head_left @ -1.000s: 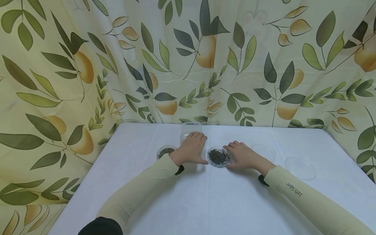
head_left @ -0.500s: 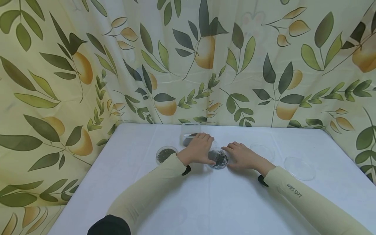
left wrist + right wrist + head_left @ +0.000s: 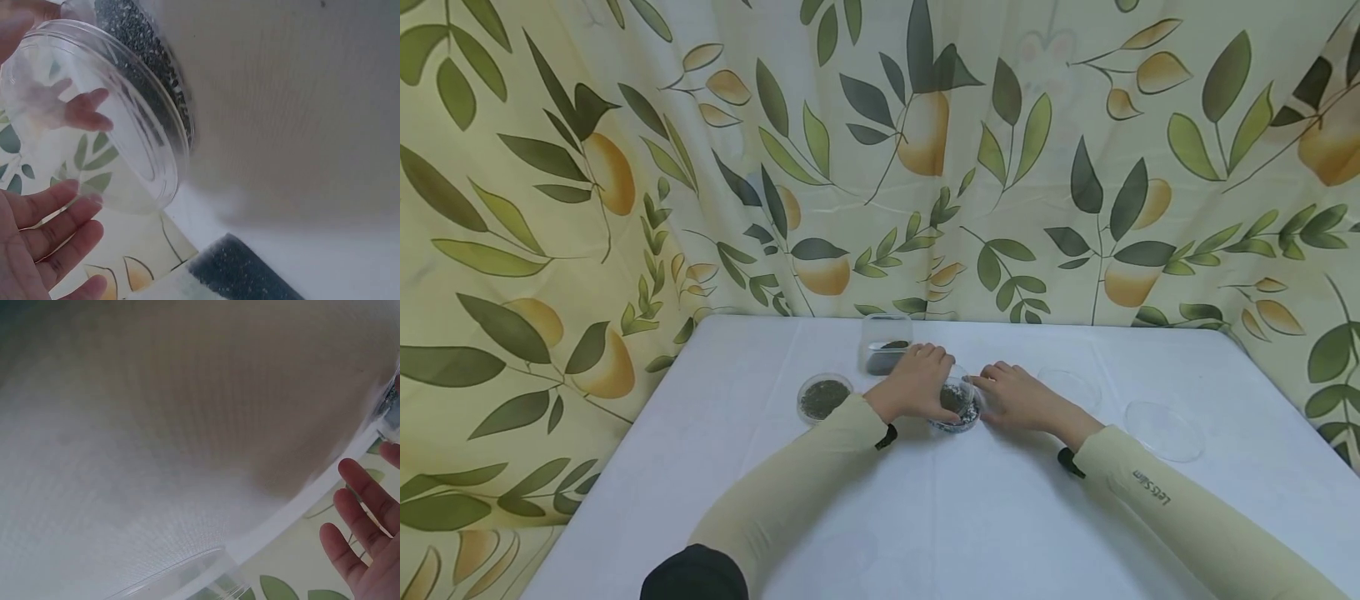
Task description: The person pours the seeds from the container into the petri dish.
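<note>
A clear petri dish (image 3: pixel 957 425) holding dark grains with white bits stands on the table between my two hands. My left hand (image 3: pixel 917 383) holds a clear round petri dish lid (image 3: pixel 106 162) by its edge, tilted over this dish. Through the lid in the left wrist view, fingers show beyond it. At the dish's right side my right hand (image 3: pixel 1018 398) rests with its fingertips against the rim; its other fingers (image 3: pixel 356 519) are loosely extended. Left of my left hand lies a second petri dish (image 3: pixel 823 397) of dark grains, uncovered.
Behind my left hand stands a clear box (image 3: pixel 886 354) with dark material in it. Two clear round lids or dishes lie to the right, the farther one (image 3: pixel 1071 387) partly behind my right arm, the nearer one (image 3: pixel 1163 431) toward the right edge. A leaf-patterned curtain (image 3: pixel 880 208) hangs behind the white table.
My left hand has moved right, bringing the tilted lid over the middle dish. The left dish and the box are now less covered by it. My right hand has barely moved.
</note>
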`<move>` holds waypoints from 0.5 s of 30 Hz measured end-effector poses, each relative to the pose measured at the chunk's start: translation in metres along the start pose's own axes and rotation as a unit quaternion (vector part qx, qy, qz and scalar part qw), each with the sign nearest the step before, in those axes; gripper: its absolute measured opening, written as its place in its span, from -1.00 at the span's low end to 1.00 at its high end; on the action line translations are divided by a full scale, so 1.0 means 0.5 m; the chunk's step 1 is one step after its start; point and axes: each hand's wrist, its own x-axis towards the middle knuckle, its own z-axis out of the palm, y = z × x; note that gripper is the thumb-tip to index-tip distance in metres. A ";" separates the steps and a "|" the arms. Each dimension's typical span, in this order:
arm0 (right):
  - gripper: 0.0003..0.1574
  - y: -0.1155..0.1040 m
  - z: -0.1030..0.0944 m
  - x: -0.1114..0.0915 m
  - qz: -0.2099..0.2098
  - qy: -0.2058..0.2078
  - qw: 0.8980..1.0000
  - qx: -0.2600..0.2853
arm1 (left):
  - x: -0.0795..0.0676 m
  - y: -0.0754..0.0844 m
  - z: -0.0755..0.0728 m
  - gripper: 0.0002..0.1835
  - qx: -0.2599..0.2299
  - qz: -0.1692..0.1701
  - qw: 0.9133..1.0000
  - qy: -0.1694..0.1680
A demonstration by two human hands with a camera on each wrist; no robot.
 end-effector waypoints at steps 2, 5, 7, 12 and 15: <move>-0.38 0.000 -0.001 0.000 0.002 -0.001 1.000 -0.005 | 0.003 0.003 0.002 0.00 0.000 0.001 1.000 -0.004; -0.35 0.000 -0.002 0.000 0.014 -0.011 1.000 -0.006 | 0.007 0.007 0.006 0.00 -0.003 0.000 1.000 -0.010; -0.33 0.001 -0.001 0.000 0.021 -0.017 1.000 -0.008 | 0.009 0.009 0.009 -0.01 -0.006 -0.001 1.000 -0.012; -0.32 0.004 -0.001 0.001 0.024 -0.016 1.000 -0.007 | 0.014 0.013 0.017 -0.02 -0.008 -0.003 1.000 -0.014; -0.34 0.006 0.000 0.001 0.023 -0.013 1.000 -0.006 | 0.017 0.015 0.021 -0.02 -0.008 -0.002 1.000 -0.013</move>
